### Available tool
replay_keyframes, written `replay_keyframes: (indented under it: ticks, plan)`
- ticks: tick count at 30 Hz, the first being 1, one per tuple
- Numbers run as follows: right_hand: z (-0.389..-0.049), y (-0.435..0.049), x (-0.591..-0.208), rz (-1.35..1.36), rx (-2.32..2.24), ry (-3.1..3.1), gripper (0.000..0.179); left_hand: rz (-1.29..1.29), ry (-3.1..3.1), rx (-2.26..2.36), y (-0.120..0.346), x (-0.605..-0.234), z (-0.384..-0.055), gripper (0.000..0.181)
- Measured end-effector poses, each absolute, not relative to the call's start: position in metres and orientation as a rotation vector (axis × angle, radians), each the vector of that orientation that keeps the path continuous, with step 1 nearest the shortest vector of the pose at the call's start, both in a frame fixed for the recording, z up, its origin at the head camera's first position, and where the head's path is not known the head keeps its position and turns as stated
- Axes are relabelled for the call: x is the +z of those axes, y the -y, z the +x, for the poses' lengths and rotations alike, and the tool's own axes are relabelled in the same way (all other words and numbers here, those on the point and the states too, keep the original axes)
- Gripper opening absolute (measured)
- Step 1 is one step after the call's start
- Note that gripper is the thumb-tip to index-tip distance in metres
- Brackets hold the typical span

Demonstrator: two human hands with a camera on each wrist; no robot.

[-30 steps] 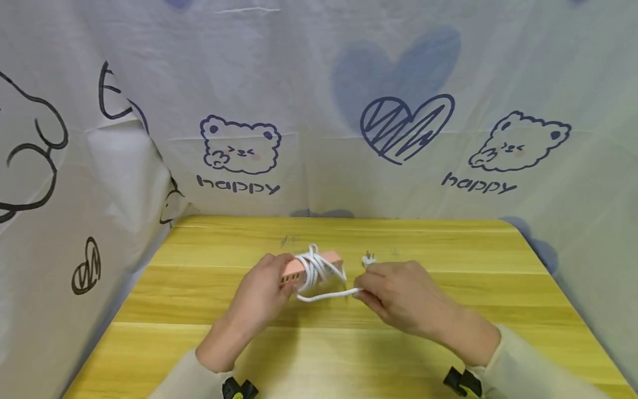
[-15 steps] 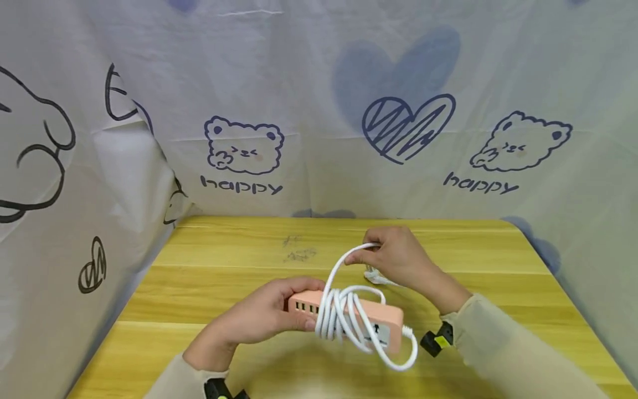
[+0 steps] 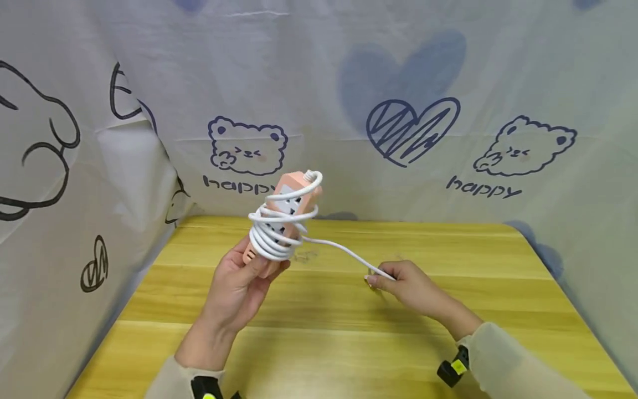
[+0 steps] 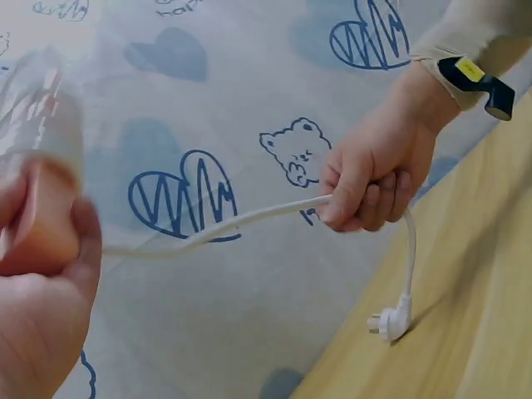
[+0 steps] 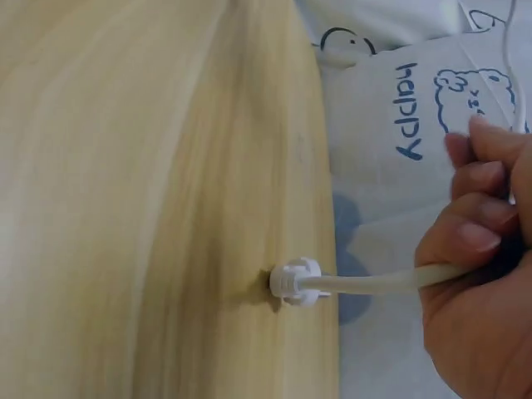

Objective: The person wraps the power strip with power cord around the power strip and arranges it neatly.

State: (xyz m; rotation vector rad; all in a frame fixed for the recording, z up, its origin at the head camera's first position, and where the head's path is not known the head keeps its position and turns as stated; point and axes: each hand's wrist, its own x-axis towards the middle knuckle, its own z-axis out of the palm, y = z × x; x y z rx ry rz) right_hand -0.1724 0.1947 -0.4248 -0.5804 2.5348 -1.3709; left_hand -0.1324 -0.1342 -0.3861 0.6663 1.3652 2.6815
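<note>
My left hand [image 3: 239,288] grips the lower end of a peach power strip [image 3: 298,180], raised above the table and tilted with its far end up. Several turns of white cord [image 3: 271,244] wrap around its body. From the strip the cord's loose length runs right to my right hand [image 3: 413,288], whose fingers are curled round it. Below that hand the cord ends in a white plug [image 4: 395,320], seen in the left wrist view close to the tabletop. The right wrist view shows the same plug [image 5: 297,281] with its cord leading into the fist.
A wooden table [image 3: 319,354] lies beneath both hands. White cloth [image 3: 319,66] printed with bears and hearts hangs behind it and along the sides. Dark scribbled marks [image 3: 305,256] show on the table near its back.
The power strip has been lifted and turned from lying sideways to pointing up and away. My right hand has gone out, down and back to the right, drawing the cord off the strip's side.
</note>
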Motion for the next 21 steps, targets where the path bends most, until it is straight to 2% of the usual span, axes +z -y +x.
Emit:
replay_keyframes:
  ticks: [6,10,14,21]
  plan:
    - [-0.156,-0.199,-0.430,-0.664,-1.451,-2.402,0.018,0.094,-1.629,2.793,0.129,-0.385,-0.140,0.042]
    - [-0.144,-0.202,-0.422,-0.678,-1.459,-2.370,0.017,-0.166,-1.885,2.732,0.127,-0.392,-0.146,0.046]
    - [-0.136,-0.200,-0.413,-0.721,-1.351,-2.480,0.015,-0.263,-2.132,2.594,0.128,-0.403,-0.151,0.047]
    - [-0.128,-0.198,-0.404,-0.920,-1.184,-2.771,0.010,-0.241,-2.349,2.343,0.128,-0.416,-0.154,0.052]
